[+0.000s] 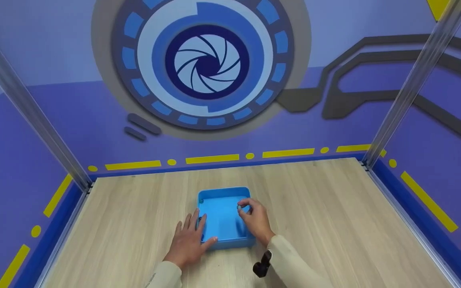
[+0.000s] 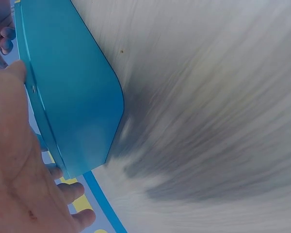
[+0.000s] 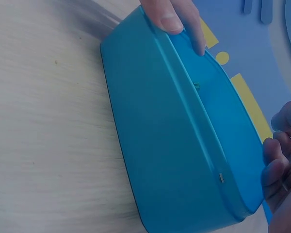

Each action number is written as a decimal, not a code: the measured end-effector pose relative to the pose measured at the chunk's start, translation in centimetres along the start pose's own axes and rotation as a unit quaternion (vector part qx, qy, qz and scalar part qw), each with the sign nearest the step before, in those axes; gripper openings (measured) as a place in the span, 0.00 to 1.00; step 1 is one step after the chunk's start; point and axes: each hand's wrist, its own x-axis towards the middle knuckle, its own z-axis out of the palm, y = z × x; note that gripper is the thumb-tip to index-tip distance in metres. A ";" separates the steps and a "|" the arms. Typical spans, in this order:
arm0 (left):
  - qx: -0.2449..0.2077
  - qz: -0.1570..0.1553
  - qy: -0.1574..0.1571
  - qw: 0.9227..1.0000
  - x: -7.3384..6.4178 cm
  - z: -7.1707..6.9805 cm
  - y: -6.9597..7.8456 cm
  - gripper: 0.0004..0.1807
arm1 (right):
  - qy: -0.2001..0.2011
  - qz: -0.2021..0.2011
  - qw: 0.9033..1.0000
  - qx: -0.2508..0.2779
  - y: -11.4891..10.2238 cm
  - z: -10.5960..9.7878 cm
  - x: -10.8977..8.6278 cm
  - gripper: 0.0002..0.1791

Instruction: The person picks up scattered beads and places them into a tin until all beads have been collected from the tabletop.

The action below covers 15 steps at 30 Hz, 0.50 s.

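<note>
A blue rectangular box (image 1: 234,243), open at the top, stands on the wooden table. My left hand (image 1: 188,243) rests on its left side, fingers spread and fairly straight over the rim, the thumb (image 2: 17,70) on the near rim. Over the box's right side, my right hand (image 1: 256,220) pinches a small dark greenish piece (image 1: 239,207) between thumb and forefinger; its exact kind I cannot tell. A small green piece (image 1: 201,201) lies inside the box at the far left corner. Another small dark piece (image 1: 200,218) shows by the left fingers, partly hidden.
Wood-grain table (image 1: 318,224) surrounds the box. A purple patterned panel (image 1: 74,120) closes off the back, with more panels at both sides. Metal posts (image 1: 398,104) stand at the rear corners. A black device (image 1: 261,266) is strapped at the right wrist.
</note>
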 end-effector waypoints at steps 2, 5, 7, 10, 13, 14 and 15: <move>-0.001 0.001 -0.002 1.000 0.0 0.0 0.0 0.50 | -0.002 0.000 1.000 0.000 0.0 0.0 0.0 0.07; -0.005 0.002 -0.002 1.000 0.0 0.0 -0.1 0.50 | -0.005 0.004 1.000 -0.003 0.0 0.1 0.0 0.07; -0.008 0.002 -0.002 1.000 0.0 -0.1 -0.1 0.49 | -0.007 0.007 1.000 -0.004 0.1 0.1 0.0 0.07; -0.011 0.001 -0.003 1.000 0.0 -0.1 0.0 0.49 | -0.008 0.006 1.000 -0.007 0.2 0.2 0.0 0.07; -0.011 0.000 -0.002 1.000 0.0 -0.1 0.0 0.49 | -0.007 0.006 1.000 -0.008 0.2 0.4 0.1 0.07; -0.012 -0.001 -0.001 1.000 0.0 -0.1 0.0 0.49 | -0.006 0.005 1.000 -0.009 0.2 0.4 0.1 0.07; -0.010 -0.001 0.000 1.000 0.0 -0.1 0.0 0.49 | -0.007 0.005 1.000 -0.010 0.2 0.5 0.1 0.07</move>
